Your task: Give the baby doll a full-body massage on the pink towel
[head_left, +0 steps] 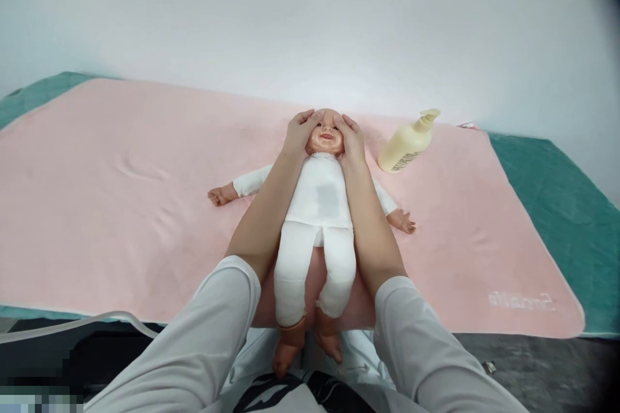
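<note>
A baby doll (pixel 320 190) with a white cloth body lies on its back, its head pointing away from me and its feet over the near edge. My left hand (pixel 299 134) cups the left side of the doll's head, thumb laid on the forehead by the brow. On the opposite side, my right hand (pixel 352 137) holds the head in the same way, its thumb also on the forehead. The doll's mouth and cheeks show between my hands. Its arms stretch out to either side, partly behind my forearms. My other fingers curl around the head and are partly hidden.
A pale yellow pump bottle (pixel 405 145) stands to the right of the doll's head. Beneath everything lies a pink mat (pixel 121 219) over a green cover (pixel 566 206). A white wall (pixel 310 19) rises behind. A pale cable (pixel 97 319) runs along the near left edge.
</note>
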Available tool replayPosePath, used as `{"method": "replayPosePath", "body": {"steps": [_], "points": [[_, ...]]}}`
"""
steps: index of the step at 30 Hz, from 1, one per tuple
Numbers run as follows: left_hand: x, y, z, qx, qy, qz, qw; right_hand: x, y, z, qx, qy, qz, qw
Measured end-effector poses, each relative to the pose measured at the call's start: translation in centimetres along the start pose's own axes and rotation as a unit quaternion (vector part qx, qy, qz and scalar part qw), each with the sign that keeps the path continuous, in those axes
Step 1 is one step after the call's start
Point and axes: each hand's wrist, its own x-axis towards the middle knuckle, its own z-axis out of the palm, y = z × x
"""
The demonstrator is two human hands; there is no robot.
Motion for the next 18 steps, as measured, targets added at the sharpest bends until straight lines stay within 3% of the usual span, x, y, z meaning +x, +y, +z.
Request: {"method": "replayPosePath", "body": {"steps": [4,18], "points": [[0.4,-0.4,-0.2,-0.002,0.000,-0.004,1.000,0.8,0.8,-0.2,0.005,0.038,0.006,0.999],[0.5,0.1,0.0,-0.023,0.002,-0.042,0.999,1.4,0.7,-0.3,0.011,0.043,0.028,0.999]]}}
